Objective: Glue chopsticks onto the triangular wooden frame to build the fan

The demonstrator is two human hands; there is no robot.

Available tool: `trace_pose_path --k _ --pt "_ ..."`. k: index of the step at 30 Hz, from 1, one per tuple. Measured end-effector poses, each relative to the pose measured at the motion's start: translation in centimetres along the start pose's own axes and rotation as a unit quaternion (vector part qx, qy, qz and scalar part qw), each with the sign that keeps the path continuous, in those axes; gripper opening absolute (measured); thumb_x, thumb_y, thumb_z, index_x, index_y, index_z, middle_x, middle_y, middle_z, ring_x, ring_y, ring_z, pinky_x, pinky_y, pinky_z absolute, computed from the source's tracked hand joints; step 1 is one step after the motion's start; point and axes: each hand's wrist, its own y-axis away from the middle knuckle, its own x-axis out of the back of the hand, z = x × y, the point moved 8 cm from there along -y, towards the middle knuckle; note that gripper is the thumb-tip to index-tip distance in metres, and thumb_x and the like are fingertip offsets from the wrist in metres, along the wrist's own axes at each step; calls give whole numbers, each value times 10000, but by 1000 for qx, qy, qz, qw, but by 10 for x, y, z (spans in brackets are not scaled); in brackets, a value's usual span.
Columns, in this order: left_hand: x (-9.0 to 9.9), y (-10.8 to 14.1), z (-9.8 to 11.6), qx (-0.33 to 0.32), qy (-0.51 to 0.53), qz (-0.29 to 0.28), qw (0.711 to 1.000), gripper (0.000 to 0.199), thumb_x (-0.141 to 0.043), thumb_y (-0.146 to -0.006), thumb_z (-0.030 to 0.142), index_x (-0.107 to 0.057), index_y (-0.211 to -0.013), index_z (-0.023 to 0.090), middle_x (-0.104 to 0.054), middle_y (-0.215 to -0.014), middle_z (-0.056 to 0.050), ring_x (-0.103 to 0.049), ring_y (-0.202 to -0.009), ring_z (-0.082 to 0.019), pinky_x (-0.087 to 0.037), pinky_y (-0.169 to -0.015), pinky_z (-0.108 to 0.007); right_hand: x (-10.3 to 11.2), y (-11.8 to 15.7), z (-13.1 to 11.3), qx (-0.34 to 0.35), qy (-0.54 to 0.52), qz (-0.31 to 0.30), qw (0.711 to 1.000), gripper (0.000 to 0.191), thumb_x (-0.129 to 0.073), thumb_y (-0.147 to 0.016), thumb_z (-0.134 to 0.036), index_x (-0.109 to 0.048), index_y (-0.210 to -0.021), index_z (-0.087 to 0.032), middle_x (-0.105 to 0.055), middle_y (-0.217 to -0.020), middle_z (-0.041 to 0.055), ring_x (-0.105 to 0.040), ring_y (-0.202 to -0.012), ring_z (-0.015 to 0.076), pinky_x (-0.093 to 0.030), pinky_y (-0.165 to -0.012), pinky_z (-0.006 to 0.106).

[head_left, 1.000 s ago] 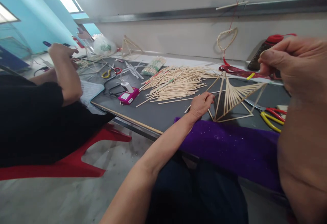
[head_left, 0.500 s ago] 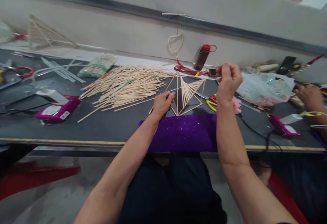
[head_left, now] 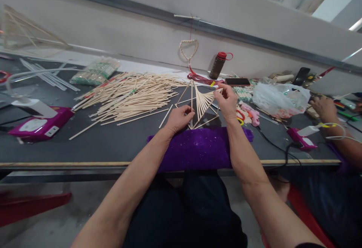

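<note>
A frame of thin wooden sticks (head_left: 203,103), with a fan of closely set sticks across one side, stands at the back edge of a purple cloth (head_left: 195,150). My left hand (head_left: 178,120) is closed at the frame's lower left, thumb and fingers gripping an upright stick. At the frame's upper right corner, the thumb and fingertips of my right hand (head_left: 227,100) are pinched together on it. Whether a small piece is also between those fingertips cannot be made out. A single loose stick (head_left: 165,117) lies left of my left hand.
A heap of wooden sticks (head_left: 141,97) lies to the left, near a magenta power strip (head_left: 42,125). Behind are a dark bottle (head_left: 217,67) and a phone (head_left: 237,82). To the right are a pink glue gun (head_left: 251,114), a plastic bag (head_left: 281,99) and another person's hand (head_left: 325,108).
My right hand has come down and left from above the table to the frame's upper right corner. My left hand remains at the frame's left side. The view has shifted right.
</note>
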Motion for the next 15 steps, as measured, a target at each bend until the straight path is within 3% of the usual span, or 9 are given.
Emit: trace_pose_path --k 8,15 --pt "-11 2 -4 18 16 -82 996 195 -563 -769 340 -663 -742 175 -647 -632 -1 -594 -538 -123 -424 -552 -236 -1 -1 5 11 -6 1 1000 255 -640 -746 -306 -642 -991 -237 -674 -902 10 -584 -740 154 -495 -742 359" --pt "-16 6 -5 29 45 -150 987 140 -603 -725 291 -668 -739 168 -640 -579 -6 -599 -522 -123 -430 -525 -228 1 -1 1 23 4 3 1000 216 -639 -749 -310 -654 -951 -235 -680 -896 2 -582 -722 142 -490 -748 348"
